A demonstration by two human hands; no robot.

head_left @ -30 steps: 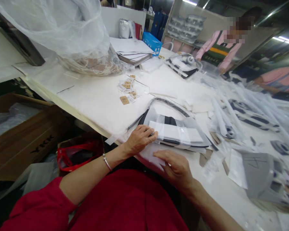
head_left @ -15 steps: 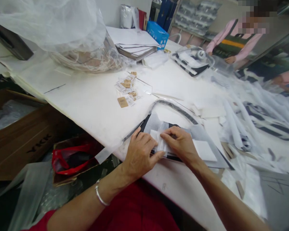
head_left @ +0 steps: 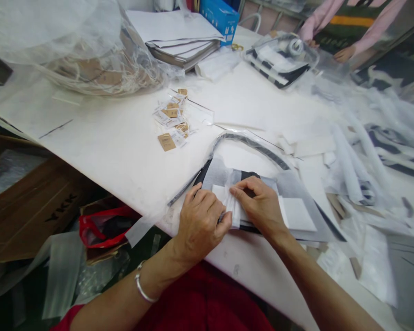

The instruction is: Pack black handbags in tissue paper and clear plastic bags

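Observation:
A flat black-and-white handbag (head_left: 251, 227) lies at the table's front edge, partly covered by grey-white tissue paper (head_left: 300, 188). Its wrapped handle (head_left: 258, 149) arches away from me. Across its middle runs a strip of thin white wrapping (head_left: 232, 202). My right hand (head_left: 258, 202) pinches this strip between thumb and index finger. On the bag's left part lies my left hand (head_left: 202, 218), fingers curled and thumb bent in at the strip's near end; what its fingertips grip is hidden. White foam pads (head_left: 298, 214) stick out right of my right hand.
Brown hang tags (head_left: 166, 142) lie beyond the bag, with a plastic-covered bundle (head_left: 100, 69) at the back left. Wrapped bag parts (head_left: 396, 147) and scraps cover the right side. A YKK carton (head_left: 31, 216) stands below on the left. A co-worker's hands (head_left: 345, 54) are across the table.
The view has tilted down and shifted slightly. My left thumb has drawn in closer to the wrapping strip, while my right hand keeps its pinch in nearly the same place.

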